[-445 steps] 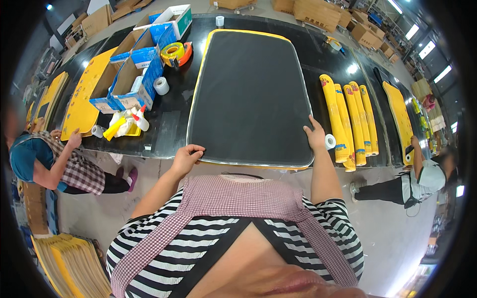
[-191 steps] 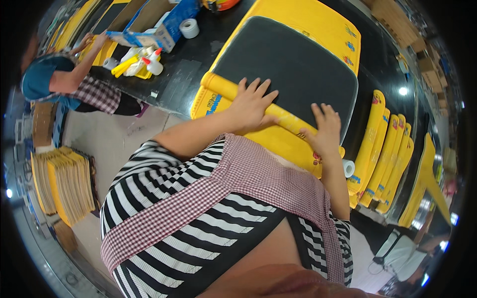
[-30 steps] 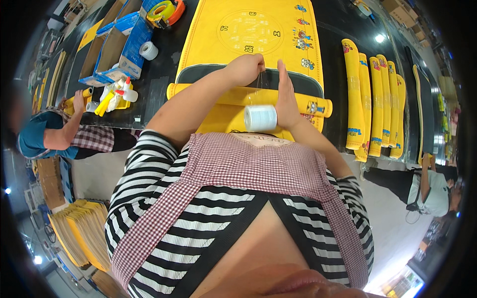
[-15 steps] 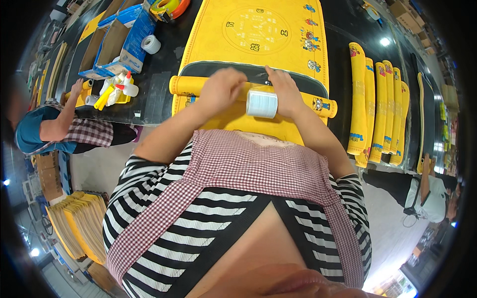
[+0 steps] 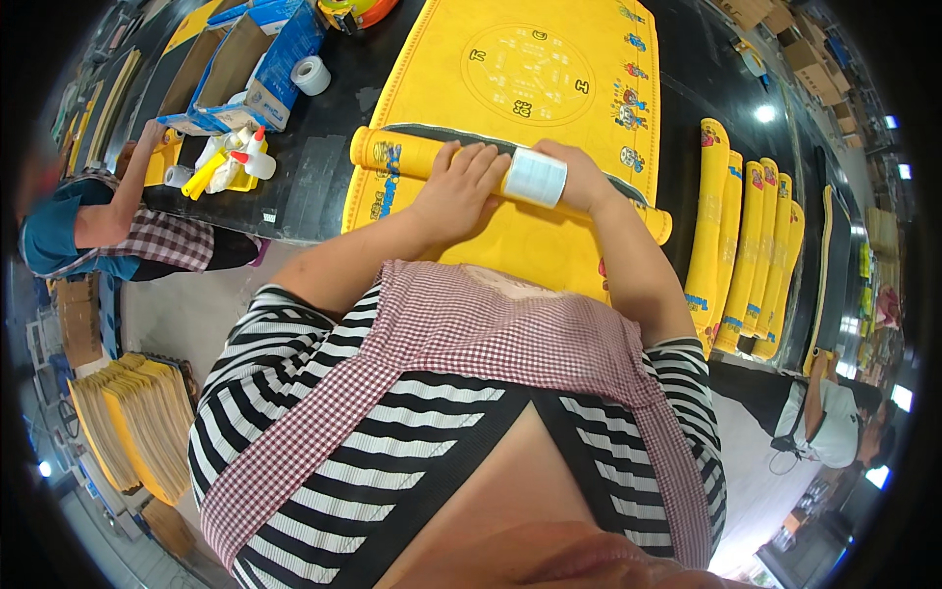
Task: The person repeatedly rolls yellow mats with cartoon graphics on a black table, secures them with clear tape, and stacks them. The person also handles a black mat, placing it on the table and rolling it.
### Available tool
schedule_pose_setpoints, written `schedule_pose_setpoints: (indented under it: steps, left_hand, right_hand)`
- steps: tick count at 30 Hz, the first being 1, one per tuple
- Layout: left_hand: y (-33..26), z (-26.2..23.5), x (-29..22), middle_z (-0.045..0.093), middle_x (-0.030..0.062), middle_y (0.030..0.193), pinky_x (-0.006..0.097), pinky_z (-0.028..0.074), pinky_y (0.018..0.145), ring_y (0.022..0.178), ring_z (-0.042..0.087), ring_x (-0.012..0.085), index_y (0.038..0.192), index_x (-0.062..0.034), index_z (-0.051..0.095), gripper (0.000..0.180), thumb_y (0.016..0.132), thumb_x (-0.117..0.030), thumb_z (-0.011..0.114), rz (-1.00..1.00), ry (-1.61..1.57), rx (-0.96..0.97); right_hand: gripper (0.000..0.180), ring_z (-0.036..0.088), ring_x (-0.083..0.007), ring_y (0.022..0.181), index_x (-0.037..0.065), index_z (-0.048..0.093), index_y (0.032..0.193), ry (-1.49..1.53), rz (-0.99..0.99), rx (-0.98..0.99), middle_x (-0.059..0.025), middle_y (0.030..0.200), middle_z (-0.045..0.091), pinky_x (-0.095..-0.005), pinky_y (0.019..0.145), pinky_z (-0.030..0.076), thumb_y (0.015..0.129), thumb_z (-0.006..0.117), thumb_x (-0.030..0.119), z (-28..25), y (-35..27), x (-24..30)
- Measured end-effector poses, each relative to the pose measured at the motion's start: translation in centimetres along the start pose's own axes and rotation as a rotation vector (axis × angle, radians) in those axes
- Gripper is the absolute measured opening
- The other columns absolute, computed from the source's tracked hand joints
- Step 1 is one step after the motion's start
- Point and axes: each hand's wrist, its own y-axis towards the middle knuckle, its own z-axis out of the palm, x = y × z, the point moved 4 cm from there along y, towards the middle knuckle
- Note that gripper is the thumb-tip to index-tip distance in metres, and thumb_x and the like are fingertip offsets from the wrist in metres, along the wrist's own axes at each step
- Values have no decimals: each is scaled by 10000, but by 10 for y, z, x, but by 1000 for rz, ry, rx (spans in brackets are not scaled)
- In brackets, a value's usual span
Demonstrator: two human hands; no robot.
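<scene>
A yellow mat with printed cartoon figures (image 5: 599,88) lies on the dark table, its near part formed into a roll (image 5: 392,152) running left to right before me. My left hand (image 5: 459,187) rests across this roll, fingers stretched over it and holding nothing. A white roll of tape or labels (image 5: 536,177) sits over the yellow roll, right against my right hand (image 5: 579,175). It covers part of that hand's fingers, so whether they grip it is hidden.
Several rolled yellow mats (image 5: 751,245) lie at the right. At the left are blue cartons (image 5: 260,74), another white roll (image 5: 311,76) and a yellow tray with bottles (image 5: 250,162). One person (image 5: 108,226) works at the left, another (image 5: 819,417) at the right.
My left hand has gone from curled fingers to lying flat across the rolled mat. The white roll has moved away from me, and my right hand's fingers are now partly behind it.
</scene>
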Motion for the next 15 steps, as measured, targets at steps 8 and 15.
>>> schedule_pose_setpoints:
  steps: [8,15]
  left_hand:
    - [-36,-28,-12,683,80,1301,444,397,1061,1207,618,270,1211,-131,690,321,893,-101,727,-32,-260,-95]
    - [41,-11,9,706,160,1170,451,495,992,1099,646,352,1129,-52,723,230,952,-111,587,33,-566,293]
  right_hand:
    - [1004,578,-353,1124,-59,283,1603,-402,-78,-84,-175,1171,603,-436,991,447,800,760,311,27,-66,63]
    - [1150,577,-328,1043,-84,193,1628,-363,-91,-199,-167,1111,595,-445,970,429,780,804,396,31,-66,58]
